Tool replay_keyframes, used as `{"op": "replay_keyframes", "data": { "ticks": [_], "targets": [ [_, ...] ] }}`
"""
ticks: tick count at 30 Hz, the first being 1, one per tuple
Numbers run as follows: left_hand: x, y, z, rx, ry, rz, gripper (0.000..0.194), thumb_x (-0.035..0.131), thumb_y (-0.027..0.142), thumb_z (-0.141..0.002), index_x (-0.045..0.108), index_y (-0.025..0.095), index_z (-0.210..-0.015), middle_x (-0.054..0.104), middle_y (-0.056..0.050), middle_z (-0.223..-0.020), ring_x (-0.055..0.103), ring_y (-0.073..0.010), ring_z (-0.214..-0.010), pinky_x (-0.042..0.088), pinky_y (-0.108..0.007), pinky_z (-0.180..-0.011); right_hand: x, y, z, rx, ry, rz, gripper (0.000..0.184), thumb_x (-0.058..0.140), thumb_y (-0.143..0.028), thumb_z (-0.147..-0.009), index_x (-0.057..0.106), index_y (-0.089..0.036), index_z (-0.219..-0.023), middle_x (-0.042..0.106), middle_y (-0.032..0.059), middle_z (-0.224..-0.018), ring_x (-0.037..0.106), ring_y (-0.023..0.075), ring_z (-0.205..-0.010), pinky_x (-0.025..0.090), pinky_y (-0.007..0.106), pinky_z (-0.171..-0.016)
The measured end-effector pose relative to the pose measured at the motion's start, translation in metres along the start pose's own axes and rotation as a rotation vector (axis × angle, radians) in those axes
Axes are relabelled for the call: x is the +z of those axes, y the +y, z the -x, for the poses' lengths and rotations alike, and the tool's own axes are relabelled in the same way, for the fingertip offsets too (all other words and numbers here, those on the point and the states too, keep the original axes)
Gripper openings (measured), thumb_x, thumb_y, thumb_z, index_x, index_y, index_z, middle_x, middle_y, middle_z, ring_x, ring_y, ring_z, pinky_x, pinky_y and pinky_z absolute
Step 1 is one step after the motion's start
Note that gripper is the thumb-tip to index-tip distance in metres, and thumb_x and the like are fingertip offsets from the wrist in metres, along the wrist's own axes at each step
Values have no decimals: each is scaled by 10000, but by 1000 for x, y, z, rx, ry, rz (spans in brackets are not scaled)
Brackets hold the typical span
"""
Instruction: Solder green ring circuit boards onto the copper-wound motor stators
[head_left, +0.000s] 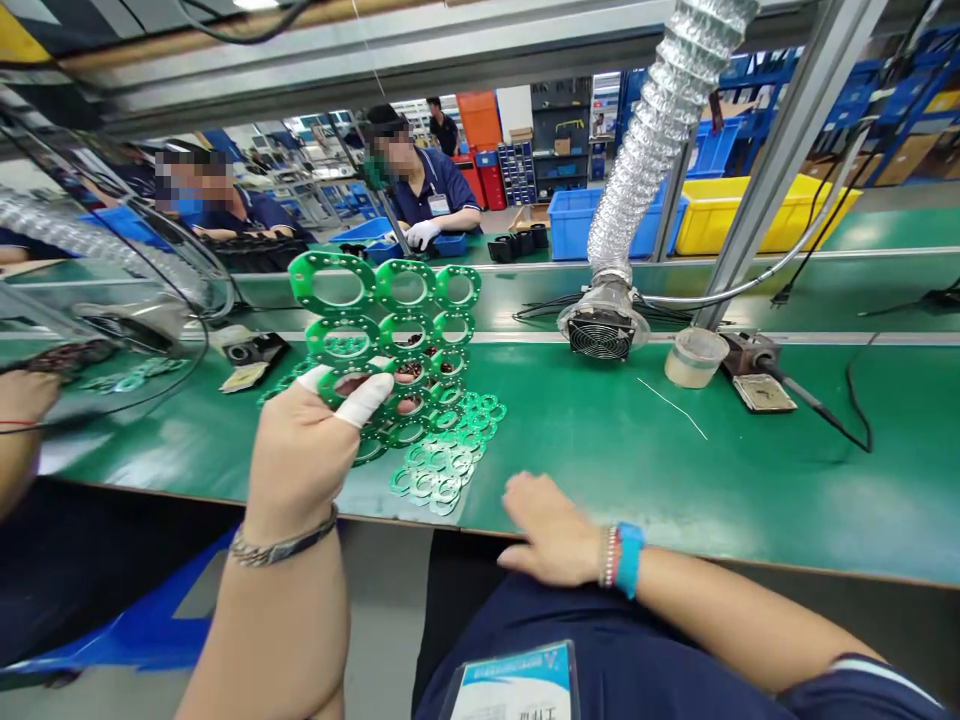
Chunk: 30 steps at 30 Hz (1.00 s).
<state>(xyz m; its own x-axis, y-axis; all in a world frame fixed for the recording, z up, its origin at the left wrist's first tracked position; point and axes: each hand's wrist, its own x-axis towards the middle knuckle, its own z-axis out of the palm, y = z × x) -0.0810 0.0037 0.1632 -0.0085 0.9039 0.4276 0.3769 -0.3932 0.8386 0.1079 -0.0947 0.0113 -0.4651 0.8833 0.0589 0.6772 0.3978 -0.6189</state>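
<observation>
My left hand [307,450] is raised above the bench's near edge, closed on a green circuit-board panel [390,320] made of joined ring shapes. My thumb, wrapped in white tape, presses on the panel's lower left. Under the panel a pile of loose green ring boards [442,465] lies on the green mat [637,450]. My right hand [551,530] rests at the bench's near edge, right of the pile, fingers loosely curled and holding nothing.
A fume fan [602,330] on a silver duct stands mid-bench, with a small cup [695,357] and a soldering iron stand [757,370] to its right. Another person's arm [19,420] is at the left. Two people work across the bench. Blue and yellow bins [727,215] stand behind.
</observation>
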Motion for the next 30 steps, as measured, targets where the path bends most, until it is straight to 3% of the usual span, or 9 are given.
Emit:
{"op": "replay_keyframes", "data": {
  "ticks": [3, 5, 7, 9, 11, 15, 19, 25, 30],
  "targets": [
    [12, 1, 9, -4, -92, 98, 160, 638, 333, -732, 652, 232, -856, 685, 16, -927, 635, -199, -827, 504, -335, -768, 16, -37, -12, -413, -255, -299, 463, 502, -285, -856, 432, -135, -1288, 378, 100, -1394, 324, 162, -1300, 278, 272, -1074],
    [22, -8, 16, -92, -172, 193, 190, 646, 337, -724, 640, 207, -863, 690, -2, -892, 650, -174, -703, 508, -298, -675, 8, -36, -10, -317, -126, -439, 323, 500, -239, -848, 560, -137, -1148, 525, 92, -1274, 444, 164, -1216, 342, 272, -1032],
    [33, -22, 24, -222, -267, 301, 202, 654, 347, -713, 621, 191, -836, 694, -7, -824, 639, -148, -588, 479, -253, -560, -10, -16, -3, -12, 177, -601, 168, 528, -278, -827, 653, -171, -862, 689, 46, -915, 630, 167, -894, 480, 292, -860],
    [47, -37, 33, -346, -361, 414, 201, 643, 357, -725, 593, 184, -814, 691, -8, -796, 627, -126, -540, 410, -206, -467, -35, 9, 4, 128, 369, -633, 292, 386, -349, -897, 607, -159, -878, 665, 52, -820, 630, 157, -767, 516, 305, -727],
    [64, -47, 43, -408, -436, 499, 203, 628, 362, -740, 586, 176, -808, 687, -13, -810, 620, -107, -535, 348, -182, -428, -59, 24, 9, 184, 489, -664, 304, 346, -380, -907, 526, -170, -1033, 628, 69, -954, 614, 148, -833, 516, 293, -714],
    [102, -49, 59, -415, -538, 559, 207, 622, 357, -747, 630, 162, -814, 685, -21, -810, 611, -96, -575, 391, -188, -494, -82, 24, 8, 260, 526, -833, 270, 553, -389, -797, 524, -171, -955, 614, 27, -842, 591, 129, -707, 506, 252, -603],
    [125, -46, 66, -363, -511, 543, 204, 633, 348, -736, 659, 163, -821, 698, -32, -853, 631, -141, -710, 460, -239, -656, -75, 21, 3, 338, 667, -796, 229, 576, -387, -775, 537, -163, -799, 606, 8, -737, 556, 128, -634, 470, 244, -541],
    [144, -42, 73, -283, -312, 359, 228, 634, 370, -725, 671, 161, -811, 686, -27, -738, 613, -157, -666, 459, -266, -665, -64, 35, -4, 350, 862, -721, 258, 584, -420, -760, 550, -165, -745, 603, 32, -730, 537, 169, -708, 454, 296, -650],
    [145, -40, 64, -384, -360, 549, 241, 649, 364, -720, 629, 143, -813, 656, -24, -754, 563, -102, -601, 398, -197, -543, -81, 45, -6, 341, 813, -847, 297, 579, -463, -755, 508, -176, -744, 600, 17, -696, 573, 160, -634, 468, 293, -588]
  ]
}}
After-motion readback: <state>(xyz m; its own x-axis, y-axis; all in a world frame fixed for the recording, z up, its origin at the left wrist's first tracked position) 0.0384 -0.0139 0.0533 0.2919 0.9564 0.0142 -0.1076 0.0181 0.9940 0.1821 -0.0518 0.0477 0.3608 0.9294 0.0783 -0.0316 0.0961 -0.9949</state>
